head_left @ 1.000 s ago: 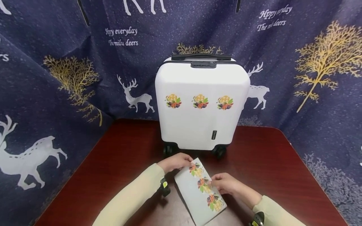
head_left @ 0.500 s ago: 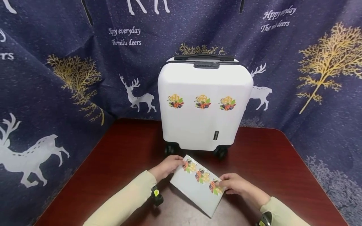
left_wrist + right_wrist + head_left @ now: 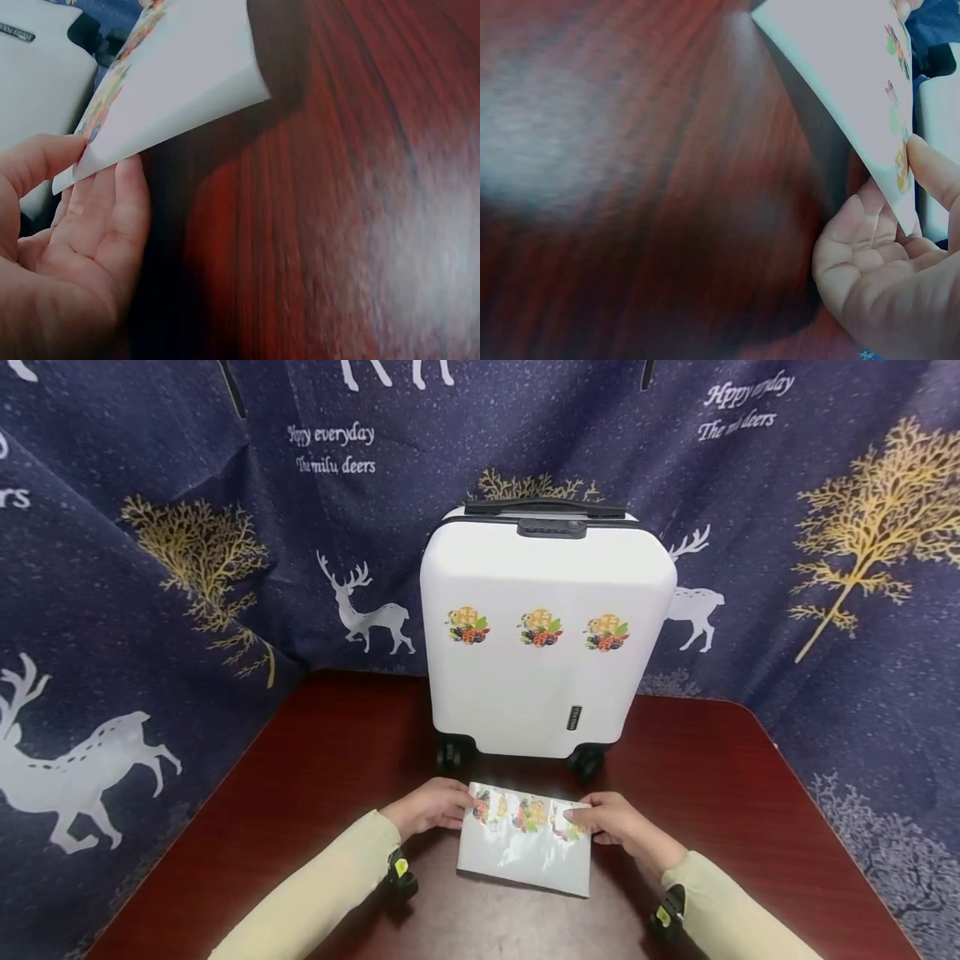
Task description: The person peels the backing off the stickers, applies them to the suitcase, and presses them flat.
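Left hand [image 3: 435, 803] and right hand [image 3: 615, 822] each pinch one side of a white sticker sheet [image 3: 517, 867] over the table [image 3: 712, 777], three fruit stickers [image 3: 529, 814] apparently unpeeled, while three applied stickers [image 3: 541, 629] already line the white hard-shell suitcase [image 3: 510, 693].

The left hand [image 3: 82, 247] pinches a white sheet [image 3: 176, 82] near one corner, colourful prints [image 3: 105, 109] along its edge, over the reddish wood-grain tabletop [image 3: 337, 225]; beyond is a white suitcase [image 3: 37, 75].
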`<action>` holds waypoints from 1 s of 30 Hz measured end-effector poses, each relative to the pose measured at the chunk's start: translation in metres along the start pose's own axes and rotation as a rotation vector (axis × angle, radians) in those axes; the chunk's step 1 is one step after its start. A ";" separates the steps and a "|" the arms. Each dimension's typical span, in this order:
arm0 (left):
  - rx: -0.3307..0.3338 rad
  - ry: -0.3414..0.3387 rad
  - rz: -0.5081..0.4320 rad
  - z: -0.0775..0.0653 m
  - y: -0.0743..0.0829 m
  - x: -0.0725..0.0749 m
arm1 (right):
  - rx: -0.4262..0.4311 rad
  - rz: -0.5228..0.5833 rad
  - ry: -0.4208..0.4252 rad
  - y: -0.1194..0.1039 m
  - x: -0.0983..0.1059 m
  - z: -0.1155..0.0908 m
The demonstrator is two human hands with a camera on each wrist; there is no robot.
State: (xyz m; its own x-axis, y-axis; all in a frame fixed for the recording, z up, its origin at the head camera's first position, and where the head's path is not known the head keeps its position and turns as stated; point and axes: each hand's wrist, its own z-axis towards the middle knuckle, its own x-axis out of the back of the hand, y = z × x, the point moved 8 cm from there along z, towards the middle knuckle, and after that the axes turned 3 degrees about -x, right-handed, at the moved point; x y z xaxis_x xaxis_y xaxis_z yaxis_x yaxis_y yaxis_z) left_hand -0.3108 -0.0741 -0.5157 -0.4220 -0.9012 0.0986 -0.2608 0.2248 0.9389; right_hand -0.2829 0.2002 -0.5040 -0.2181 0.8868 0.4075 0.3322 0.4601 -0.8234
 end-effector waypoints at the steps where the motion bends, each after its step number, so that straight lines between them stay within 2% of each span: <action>1: 0.003 0.000 -0.001 0.001 -0.001 0.001 | -0.005 -0.009 0.010 -0.001 0.000 0.002; 5: 0.009 -0.014 0.017 0.002 -0.004 0.009 | -0.010 -0.072 0.051 -0.007 -0.002 0.008; 14: 0.045 -0.140 0.031 0.005 -0.015 0.021 | 0.091 -0.226 0.110 -0.023 -0.014 0.018; 21: 0.078 -0.194 0.042 0.007 -0.019 0.027 | 0.146 -0.388 0.122 -0.026 -0.024 0.020; 24: 0.104 -0.198 0.068 0.009 -0.021 0.028 | 0.147 -0.446 0.126 -0.025 -0.028 0.020; 30: 0.177 -0.128 0.095 0.013 -0.025 0.030 | 0.159 -0.451 0.141 -0.026 -0.028 0.020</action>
State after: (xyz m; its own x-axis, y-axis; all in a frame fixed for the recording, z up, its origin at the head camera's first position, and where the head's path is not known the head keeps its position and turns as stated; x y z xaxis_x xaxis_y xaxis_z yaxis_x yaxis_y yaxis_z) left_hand -0.3282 -0.1023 -0.5401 -0.5557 -0.8211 0.1301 -0.3582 0.3777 0.8538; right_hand -0.3043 0.1629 -0.5021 -0.1775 0.6035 0.7774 0.0874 0.7964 -0.5984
